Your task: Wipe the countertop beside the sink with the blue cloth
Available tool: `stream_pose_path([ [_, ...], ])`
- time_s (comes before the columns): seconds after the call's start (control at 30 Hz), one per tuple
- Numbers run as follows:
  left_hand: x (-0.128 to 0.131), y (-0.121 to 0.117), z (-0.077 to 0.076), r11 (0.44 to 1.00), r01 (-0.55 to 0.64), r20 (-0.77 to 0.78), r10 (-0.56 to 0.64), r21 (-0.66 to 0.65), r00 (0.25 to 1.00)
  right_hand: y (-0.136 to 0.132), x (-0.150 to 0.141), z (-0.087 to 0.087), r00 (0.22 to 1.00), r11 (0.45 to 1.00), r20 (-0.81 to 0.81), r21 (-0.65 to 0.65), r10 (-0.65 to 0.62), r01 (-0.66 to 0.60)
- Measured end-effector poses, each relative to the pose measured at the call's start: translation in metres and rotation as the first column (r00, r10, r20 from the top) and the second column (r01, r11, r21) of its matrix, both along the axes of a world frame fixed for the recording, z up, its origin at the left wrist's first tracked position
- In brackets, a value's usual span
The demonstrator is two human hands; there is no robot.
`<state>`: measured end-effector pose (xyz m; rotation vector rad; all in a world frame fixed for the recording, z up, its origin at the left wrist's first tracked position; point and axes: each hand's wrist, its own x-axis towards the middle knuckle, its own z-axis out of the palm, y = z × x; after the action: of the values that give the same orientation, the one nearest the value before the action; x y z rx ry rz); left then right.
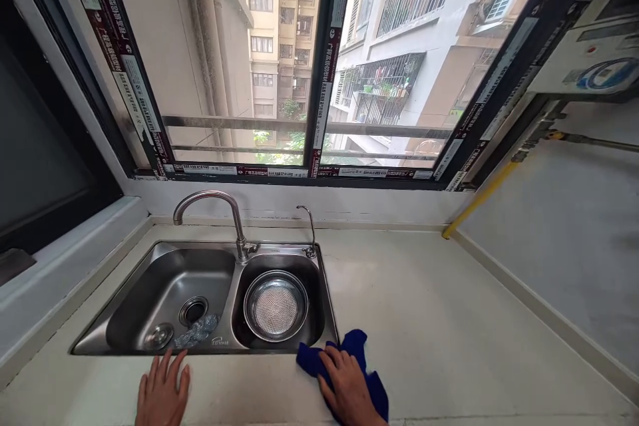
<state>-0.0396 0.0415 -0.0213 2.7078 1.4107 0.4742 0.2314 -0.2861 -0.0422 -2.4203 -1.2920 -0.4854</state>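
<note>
My right hand (348, 386) lies flat, fingers spread, on a dark blue cloth (357, 346) that rests on the pale countertop (439, 333) just right of the sink's front corner. My left hand (162, 391) is open and pressed flat on the counter's front strip, directly before the left basin. The double stainless sink (327, 293) holds a round mesh strainer basket (275, 306) in its right basin. In the left basin lie a steel wool scrubber (198, 331), a drain (193, 310) and a loose drain plug (158, 335).
A curved tap (210, 203) and a thin second spout (308, 226) rise behind the sink. A wide window fills the back wall. A yellow pipe (479, 203) runs up the right wall toward a wall heater (594, 46). A ledge borders the left.
</note>
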Motion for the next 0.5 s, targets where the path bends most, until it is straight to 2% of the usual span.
stream_pose_path([
  [0.1, 0.001, -0.003, 0.002, 1.0, -0.014, 0.003, 0.014, -0.019, 1.0, -0.029, 0.028, -0.001, 0.998, 0.996, 0.035, -0.073, -0.047, 0.049],
  [0.17, 0.003, -0.006, 0.004, 1.0, -0.016, 0.009, 0.016, -0.022, 1.0, -0.035, 0.049, 0.003, 0.997, 0.989, 0.044, -0.132, -0.059, 0.065],
  [0.27, 0.004, -0.009, 0.007, 1.0, -0.021, 0.023, 0.021, -0.01, 1.0, -0.023, 0.075, 0.015, 0.994, 0.974, 0.035, -0.201, -0.101, 0.106],
  [0.37, 0.003, -0.01, 0.007, 0.999, -0.024, 0.022, 0.025, -0.026, 0.999, -0.002, 0.086, 0.024, 0.982, 0.953, 0.046, -0.234, -0.185, 0.191],
  [0.43, 0.0, -0.007, 0.003, 0.998, -0.031, 0.003, 0.031, -0.05, 1.0, 0.001, 0.084, 0.02, 0.977, 0.949, 0.085, -0.231, -0.198, 0.212],
  [0.5, -0.003, -0.002, -0.006, 0.998, -0.032, -0.018, 0.031, -0.06, 0.999, -0.006, 0.078, 0.01, 0.983, 0.964, 0.131, -0.217, -0.126, 0.153],
])
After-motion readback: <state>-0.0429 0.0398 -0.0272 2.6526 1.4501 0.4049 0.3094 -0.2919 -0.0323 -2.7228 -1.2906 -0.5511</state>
